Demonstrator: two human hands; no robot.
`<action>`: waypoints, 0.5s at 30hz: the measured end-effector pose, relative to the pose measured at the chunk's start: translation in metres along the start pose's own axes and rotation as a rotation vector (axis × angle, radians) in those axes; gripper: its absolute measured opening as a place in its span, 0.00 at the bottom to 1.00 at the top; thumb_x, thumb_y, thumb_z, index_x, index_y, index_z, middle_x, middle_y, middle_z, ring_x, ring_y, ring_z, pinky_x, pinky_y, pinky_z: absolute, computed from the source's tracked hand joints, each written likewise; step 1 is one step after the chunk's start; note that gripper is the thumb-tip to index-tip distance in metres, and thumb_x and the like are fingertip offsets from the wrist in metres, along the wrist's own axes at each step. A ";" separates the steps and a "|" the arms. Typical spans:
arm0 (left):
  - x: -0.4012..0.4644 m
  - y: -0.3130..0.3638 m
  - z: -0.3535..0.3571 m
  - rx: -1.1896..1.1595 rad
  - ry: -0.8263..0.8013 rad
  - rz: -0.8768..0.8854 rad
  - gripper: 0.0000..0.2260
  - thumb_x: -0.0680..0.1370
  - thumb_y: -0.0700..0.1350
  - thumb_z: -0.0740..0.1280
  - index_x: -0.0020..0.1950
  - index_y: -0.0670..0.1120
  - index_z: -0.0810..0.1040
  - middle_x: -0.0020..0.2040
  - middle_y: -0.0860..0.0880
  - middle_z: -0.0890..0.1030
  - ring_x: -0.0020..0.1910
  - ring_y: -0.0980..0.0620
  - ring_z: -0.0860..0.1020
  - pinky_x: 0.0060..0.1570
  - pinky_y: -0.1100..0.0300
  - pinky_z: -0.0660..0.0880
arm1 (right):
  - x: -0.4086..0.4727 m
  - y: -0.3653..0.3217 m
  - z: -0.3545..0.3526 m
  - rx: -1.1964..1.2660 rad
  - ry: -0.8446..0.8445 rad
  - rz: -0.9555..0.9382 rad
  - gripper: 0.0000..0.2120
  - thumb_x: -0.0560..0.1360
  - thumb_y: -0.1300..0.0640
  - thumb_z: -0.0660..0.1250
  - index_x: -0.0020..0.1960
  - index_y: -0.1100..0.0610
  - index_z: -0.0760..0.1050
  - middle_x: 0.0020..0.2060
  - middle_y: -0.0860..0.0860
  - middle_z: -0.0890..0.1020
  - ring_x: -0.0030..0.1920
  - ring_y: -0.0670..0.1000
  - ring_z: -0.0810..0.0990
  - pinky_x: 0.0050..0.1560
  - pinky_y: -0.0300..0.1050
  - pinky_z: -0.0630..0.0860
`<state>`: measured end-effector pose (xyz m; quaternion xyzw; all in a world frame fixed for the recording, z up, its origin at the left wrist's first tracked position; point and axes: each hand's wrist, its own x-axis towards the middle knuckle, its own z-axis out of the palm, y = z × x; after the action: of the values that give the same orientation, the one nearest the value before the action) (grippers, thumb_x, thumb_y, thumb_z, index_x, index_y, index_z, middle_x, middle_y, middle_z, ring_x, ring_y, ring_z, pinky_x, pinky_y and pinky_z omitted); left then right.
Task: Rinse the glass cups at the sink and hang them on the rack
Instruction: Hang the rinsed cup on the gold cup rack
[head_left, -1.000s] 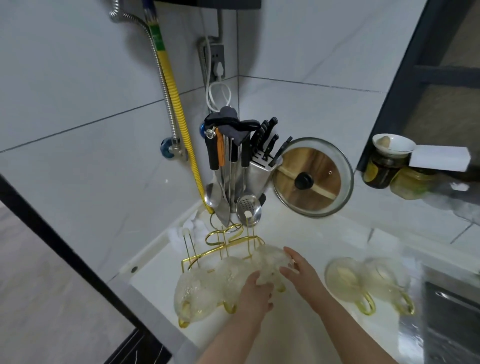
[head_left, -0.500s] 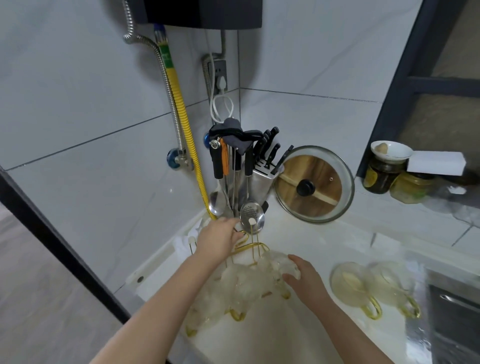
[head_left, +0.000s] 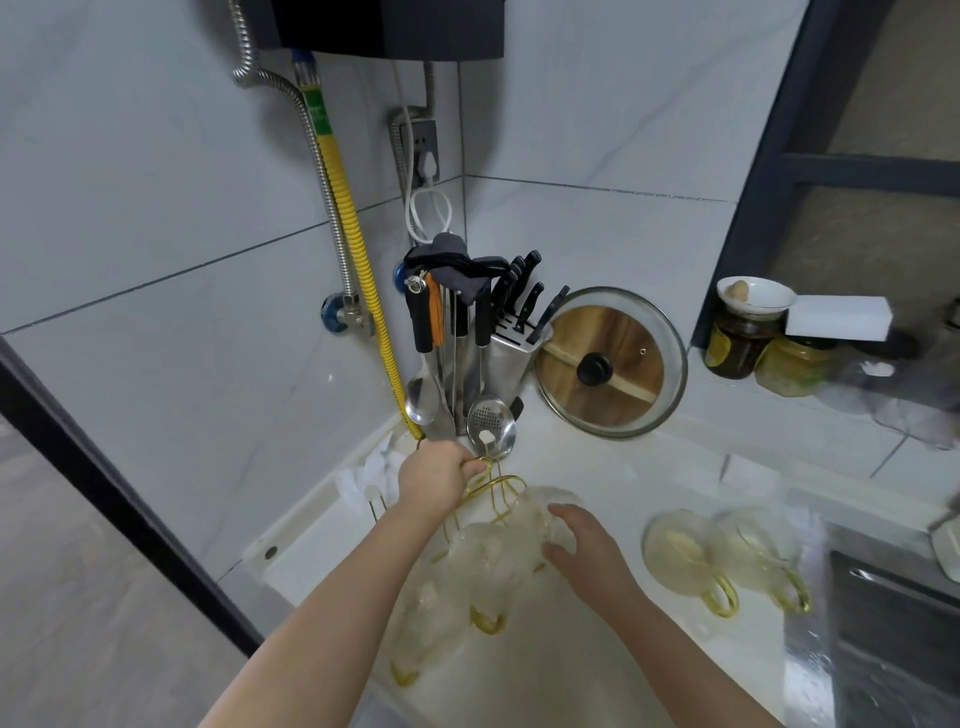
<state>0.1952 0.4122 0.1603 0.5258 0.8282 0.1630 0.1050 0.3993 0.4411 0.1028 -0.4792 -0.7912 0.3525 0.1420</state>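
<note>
Now my left hand (head_left: 434, 475) curls tight round the top loop of the gold rack (head_left: 493, 491) on the white counter (head_left: 587, 467). My right hand (head_left: 584, 543), fingers loosely spread, rests on a glass cup (head_left: 519, 540) hanging there. More hung cups (head_left: 431, 613) on the near side. Two cups (head_left: 727, 556) lie right, beside the sink (head_left: 893, 623).

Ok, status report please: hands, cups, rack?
Left hand grips rack top loop. Right hand open, touching hung cup. Two cups lie on counter beside sink. Ladles hang just behind rack.
</note>
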 end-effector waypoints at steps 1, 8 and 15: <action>-0.003 0.003 0.002 -0.073 -0.011 -0.040 0.17 0.77 0.54 0.65 0.42 0.42 0.82 0.38 0.45 0.83 0.34 0.47 0.81 0.39 0.53 0.79 | -0.001 -0.003 0.001 0.004 -0.005 -0.021 0.24 0.76 0.58 0.66 0.70 0.55 0.66 0.70 0.50 0.68 0.70 0.50 0.67 0.68 0.38 0.60; -0.031 0.035 0.015 -1.134 -0.117 -0.484 0.08 0.76 0.35 0.67 0.37 0.38 0.73 0.26 0.42 0.73 0.20 0.48 0.75 0.18 0.62 0.72 | -0.019 -0.036 0.002 0.172 -0.026 -0.201 0.21 0.75 0.58 0.67 0.68 0.53 0.70 0.60 0.46 0.75 0.62 0.46 0.73 0.59 0.35 0.68; -0.054 0.049 0.028 -1.140 -0.093 -0.478 0.11 0.75 0.36 0.67 0.57 0.40 0.75 0.35 0.45 0.78 0.26 0.51 0.78 0.27 0.59 0.77 | -0.038 -0.035 0.010 0.316 0.055 -0.194 0.19 0.72 0.55 0.70 0.62 0.51 0.73 0.56 0.45 0.74 0.50 0.31 0.74 0.47 0.25 0.69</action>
<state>0.2693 0.3871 0.1529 0.1935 0.7004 0.5286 0.4389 0.3896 0.3937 0.1239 -0.3816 -0.7643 0.4439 0.2703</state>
